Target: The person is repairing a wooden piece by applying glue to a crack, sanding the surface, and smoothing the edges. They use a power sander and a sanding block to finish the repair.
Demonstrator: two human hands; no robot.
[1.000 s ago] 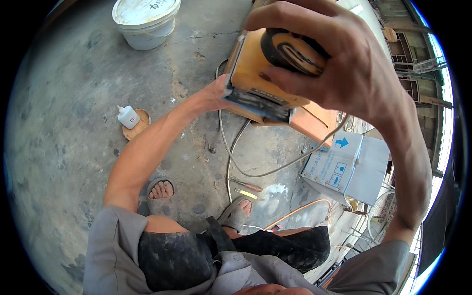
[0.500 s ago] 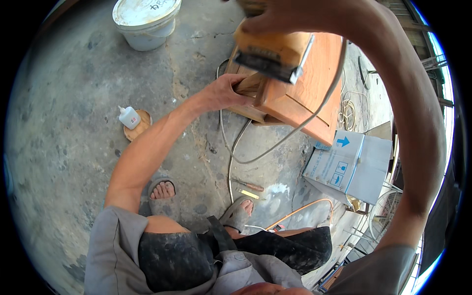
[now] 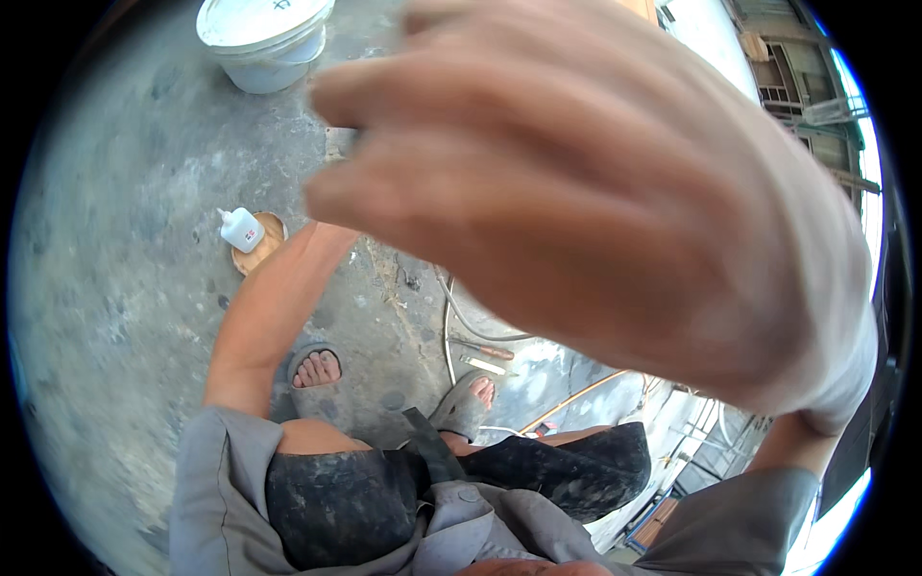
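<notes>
My right hand (image 3: 480,182) fills the upper middle, raised close to the camera and smeared by motion. Its fingers point left and look bent; whether they grip anything is unclear. Behind it, my left forearm (image 3: 279,298) reaches up from the lower left, and my left hand is hidden. A sliver of orange-brown wood (image 3: 637,10) shows past my right arm at the top; the rest of the wooden furniture is covered. No part of the power sander shows.
A white lidded bucket (image 3: 269,48) stands at the upper left. Near my left forearm, a white squeeze bottle (image 3: 242,230) rests by a round wooden piece (image 3: 259,257). A grey cable (image 3: 448,326), a wooden-handled tool (image 3: 485,350) and an orange hose (image 3: 576,396) lie near my feet.
My right hand has come from the yellow power sander over the wood toward the camera, now blocking the sander, most of the furniture and my left hand. The left forearm has shifted slightly.
</notes>
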